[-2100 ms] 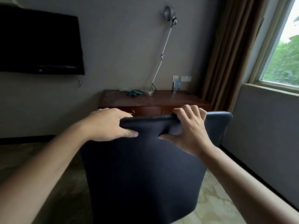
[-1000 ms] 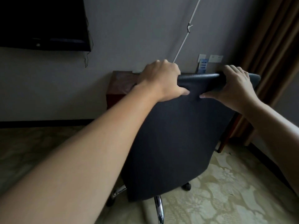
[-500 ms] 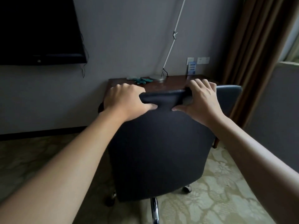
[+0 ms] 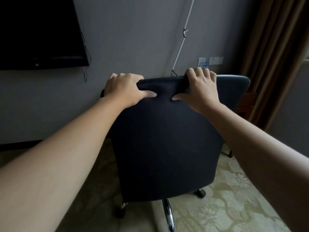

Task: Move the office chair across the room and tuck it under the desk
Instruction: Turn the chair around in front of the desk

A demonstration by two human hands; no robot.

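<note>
Standing upright on its wheels on the patterned floor, the chair (image 4: 167, 139) has its dark back turned to the person and its seat pointed at the wall ahead; the desk (image 4: 245, 102) lies straight beyond it, almost wholly hidden behind the backrest, only a brown corner showing at the right by the curtain (image 4: 274, 56); how far the seat is under, I cannot tell. The left hand (image 4: 124, 90) is clamped over the top edge of the backrest, thumb on the near face; the right hand (image 4: 199, 88) grips the same edge just beside it; both arms reach equally far. The push, I judge, runs straight forward, away from the person, toward the wall under the lamp arm (image 4: 182, 36).
</note>
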